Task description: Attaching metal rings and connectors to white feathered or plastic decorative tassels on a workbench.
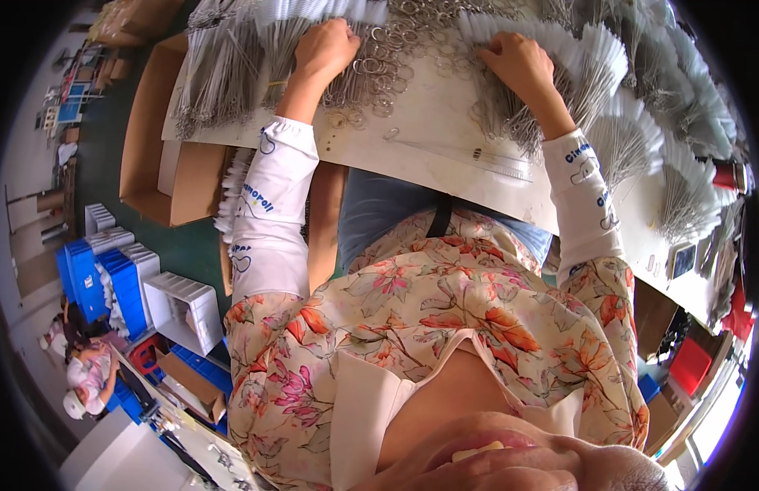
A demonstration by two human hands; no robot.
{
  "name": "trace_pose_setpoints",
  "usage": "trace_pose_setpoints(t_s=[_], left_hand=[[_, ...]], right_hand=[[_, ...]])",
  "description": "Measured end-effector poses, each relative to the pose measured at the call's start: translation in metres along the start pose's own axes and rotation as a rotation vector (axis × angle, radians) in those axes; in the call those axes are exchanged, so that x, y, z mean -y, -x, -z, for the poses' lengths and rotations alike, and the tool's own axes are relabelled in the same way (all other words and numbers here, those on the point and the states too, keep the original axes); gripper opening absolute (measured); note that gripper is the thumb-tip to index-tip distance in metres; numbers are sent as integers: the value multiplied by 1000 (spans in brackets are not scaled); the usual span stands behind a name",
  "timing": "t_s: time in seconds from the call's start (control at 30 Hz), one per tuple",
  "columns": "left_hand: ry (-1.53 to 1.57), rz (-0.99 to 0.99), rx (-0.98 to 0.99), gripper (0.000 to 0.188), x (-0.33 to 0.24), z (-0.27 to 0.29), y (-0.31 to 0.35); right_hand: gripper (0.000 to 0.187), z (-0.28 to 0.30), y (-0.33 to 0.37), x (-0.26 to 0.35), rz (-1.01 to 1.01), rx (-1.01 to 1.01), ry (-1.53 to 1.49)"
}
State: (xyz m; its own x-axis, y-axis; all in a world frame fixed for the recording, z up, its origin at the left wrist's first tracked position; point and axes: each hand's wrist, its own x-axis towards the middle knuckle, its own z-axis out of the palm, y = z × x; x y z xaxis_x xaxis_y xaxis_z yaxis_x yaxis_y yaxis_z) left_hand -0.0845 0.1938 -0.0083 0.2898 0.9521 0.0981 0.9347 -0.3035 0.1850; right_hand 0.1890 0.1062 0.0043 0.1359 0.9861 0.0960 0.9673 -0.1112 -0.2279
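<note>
From afar I see a white worktable (359,151), wire-handled brushes (602,61) bundled across its far and right sides, the curled left hand (326,49) and bent right hand (520,62) among them, any grasp undiscernible, and metal rings (388,78) between.

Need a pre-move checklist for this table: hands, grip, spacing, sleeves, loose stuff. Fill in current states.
1. Both hands visible: ok. Left hand is by the left brush pile; right hand is over the right brush pile.
2. Hands apart: ok, metal rings lie between them.
3. Grip: cannot tell, fingertips are hidden or too small.
4. Forearms covered: ok, left sleeve cover and right sleeve cover are on.
5. No loose pieces on the table before the person: not ok, thin wire pieces lie there.
</note>
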Motion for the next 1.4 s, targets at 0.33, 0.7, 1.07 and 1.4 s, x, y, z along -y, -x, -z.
trace_pose_setpoints(t_s=[0.33,0.7,1.07,1.4], left_hand=[[886,186,-529,28,28,73,-5],[85,120,-76,29,217,22,-3],[421,436,10,23,186,31,-4],[786,260,-515,27,100,77,7]], right_hand=[[29,55,7,-60,-223,-223,-960],[20,94,137,-235,-650,-544,-691],[31,44,138,-259,-749,-424,-498],[24,130,141,-327,-678,-792,-799]])
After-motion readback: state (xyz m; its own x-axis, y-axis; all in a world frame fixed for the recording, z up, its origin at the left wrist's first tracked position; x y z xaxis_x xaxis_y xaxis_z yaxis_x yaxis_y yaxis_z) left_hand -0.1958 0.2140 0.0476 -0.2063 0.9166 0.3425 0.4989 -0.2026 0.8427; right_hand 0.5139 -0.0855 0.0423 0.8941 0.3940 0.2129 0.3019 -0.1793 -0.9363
